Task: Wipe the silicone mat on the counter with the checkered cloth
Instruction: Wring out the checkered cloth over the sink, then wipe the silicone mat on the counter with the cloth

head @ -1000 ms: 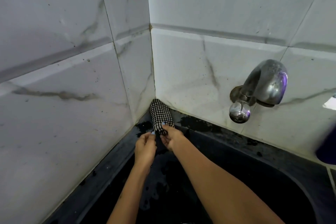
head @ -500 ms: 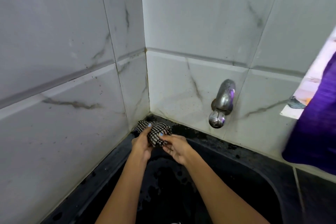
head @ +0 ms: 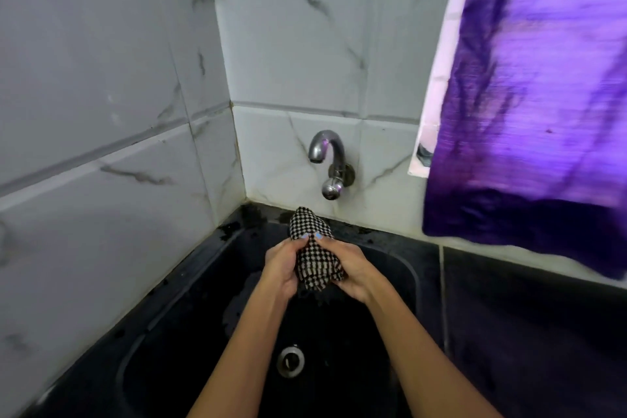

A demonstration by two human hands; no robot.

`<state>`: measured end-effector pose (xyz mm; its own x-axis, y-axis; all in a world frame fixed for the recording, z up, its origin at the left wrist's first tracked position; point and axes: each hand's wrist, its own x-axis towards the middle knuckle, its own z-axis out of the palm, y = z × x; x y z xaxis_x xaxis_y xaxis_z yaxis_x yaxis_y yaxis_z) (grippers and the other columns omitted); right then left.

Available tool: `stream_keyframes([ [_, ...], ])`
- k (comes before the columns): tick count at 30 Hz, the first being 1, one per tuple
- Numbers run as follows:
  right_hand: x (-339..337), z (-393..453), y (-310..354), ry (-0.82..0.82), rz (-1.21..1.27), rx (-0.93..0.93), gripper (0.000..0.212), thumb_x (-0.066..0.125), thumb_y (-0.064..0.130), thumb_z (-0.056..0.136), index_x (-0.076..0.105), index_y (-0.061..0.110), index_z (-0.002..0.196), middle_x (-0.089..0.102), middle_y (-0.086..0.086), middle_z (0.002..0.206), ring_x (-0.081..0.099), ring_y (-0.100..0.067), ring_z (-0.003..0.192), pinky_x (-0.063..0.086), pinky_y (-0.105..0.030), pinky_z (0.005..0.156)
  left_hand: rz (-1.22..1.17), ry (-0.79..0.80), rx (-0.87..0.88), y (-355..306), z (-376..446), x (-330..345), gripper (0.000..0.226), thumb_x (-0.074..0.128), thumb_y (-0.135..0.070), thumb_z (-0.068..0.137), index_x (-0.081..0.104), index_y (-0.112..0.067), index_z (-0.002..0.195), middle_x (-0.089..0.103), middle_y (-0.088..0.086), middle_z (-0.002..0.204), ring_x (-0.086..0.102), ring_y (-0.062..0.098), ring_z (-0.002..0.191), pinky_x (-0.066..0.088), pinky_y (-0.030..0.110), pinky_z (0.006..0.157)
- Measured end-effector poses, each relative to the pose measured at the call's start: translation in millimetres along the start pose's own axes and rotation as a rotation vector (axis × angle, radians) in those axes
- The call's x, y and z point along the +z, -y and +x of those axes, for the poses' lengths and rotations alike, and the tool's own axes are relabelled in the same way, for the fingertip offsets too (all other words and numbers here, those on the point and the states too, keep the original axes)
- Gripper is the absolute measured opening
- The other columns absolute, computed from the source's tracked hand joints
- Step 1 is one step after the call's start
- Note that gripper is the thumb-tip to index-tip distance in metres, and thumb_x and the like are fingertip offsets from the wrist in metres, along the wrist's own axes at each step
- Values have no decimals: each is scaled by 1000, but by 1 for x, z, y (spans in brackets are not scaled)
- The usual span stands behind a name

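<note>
Fingers [head: 307,237] of both hands clenched the bunched checkered cloth [head: 317,263] over the black sink [head: 190,332]; poorly wrung, it could smear the mat.

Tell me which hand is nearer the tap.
Right. The right hand grips the checkered cloth almost directly below the tap; the left hand grips it further left.

The black-and-white checkered cloth [head: 317,261] was bunched into an upright wad, clasped between both hands above the black sink [head: 412,278] basin.
</note>
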<state>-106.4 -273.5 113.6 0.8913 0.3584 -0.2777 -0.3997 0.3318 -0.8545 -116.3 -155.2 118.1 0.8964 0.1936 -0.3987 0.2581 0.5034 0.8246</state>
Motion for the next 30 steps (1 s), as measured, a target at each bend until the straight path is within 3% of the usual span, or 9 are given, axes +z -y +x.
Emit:
stream_keyframes([
  [3, -32, -49, 0, -44, 23, -54, 27, 63, 15, 85, 64, 1, 108, 68, -18, 104, 67, -27, 91, 54, -40, 85, 31, 3, -4, 30, -41, 29, 23, 60, -13, 88, 65, 0, 106, 67, 19, 103, 65, 33, 93, 54, 42, 80],
  [9, -111, -156, -2, -230, 63, -137, 23, 59, 14, 89, 64, 2, 108, 70, -15, 99, 68, -24, 86, 56, -33, 76, 79, 86, -44, 110, -116, 99, 17, 57, -13, 91, 64, -2, 102, 68, 13, 90, 65, 24, 78, 51, 32, 61],
  [14, -175, -243, 0, -457, 146, -181, 18, 55, 12, 91, 63, 4, 104, 68, -16, 100, 66, -26, 88, 53, -38, 81, 151, 190, -69, 181, -169, 159, 25, 57, -9, 90, 59, 0, 113, 66, 16, 106, 63, 26, 93, 53, 37, 79],
  [20, -242, -344, -2, -556, 159, -257, 20, 51, 3, 90, 61, 12, 104, 68, -13, 96, 66, -24, 84, 55, -35, 69, 311, 372, -52, 257, -233, 213, 9, 56, -10, 91, 61, -7, 97, 66, 16, 103, 62, 24, 92, 52, 36, 80],
  [23, -271, -376, -1, -616, 144, -244, 19, 49, 2, 90, 60, 12, 102, 68, -13, 93, 67, -23, 77, 56, -34, 63, 492, 417, 75, 283, -246, 221, 12, 56, -16, 91, 63, -9, 98, 69, 13, 99, 65, 26, 90, 54, 37, 77],
  [26, -308, -415, -5, -762, 143, -236, 23, 46, 0, 90, 57, 8, 108, 65, -11, 85, 65, -19, 63, 53, -27, 51, 868, 410, 359, 318, -262, 213, 17, 49, -19, 93, 63, -13, 101, 69, 8, 102, 63, 26, 95, 50, 34, 82],
  [28, -325, -433, -5, -860, 86, -204, 27, 45, -2, 87, 56, 8, 110, 64, -11, 85, 62, -22, 69, 51, -28, 57, 1146, 446, 553, 337, -264, 201, 28, 44, -18, 94, 57, -9, 117, 63, 12, 116, 58, 27, 107, 44, 34, 90],
  [30, -335, -442, -3, -938, -28, -150, 24, 45, -2, 85, 57, 10, 102, 62, -10, 83, 59, -23, 72, 48, -29, 61, 1397, 497, 663, 347, -260, 193, 42, 37, -20, 98, 40, -4, 137, 43, 15, 142, 37, 28, 134, 27, 35, 110],
])
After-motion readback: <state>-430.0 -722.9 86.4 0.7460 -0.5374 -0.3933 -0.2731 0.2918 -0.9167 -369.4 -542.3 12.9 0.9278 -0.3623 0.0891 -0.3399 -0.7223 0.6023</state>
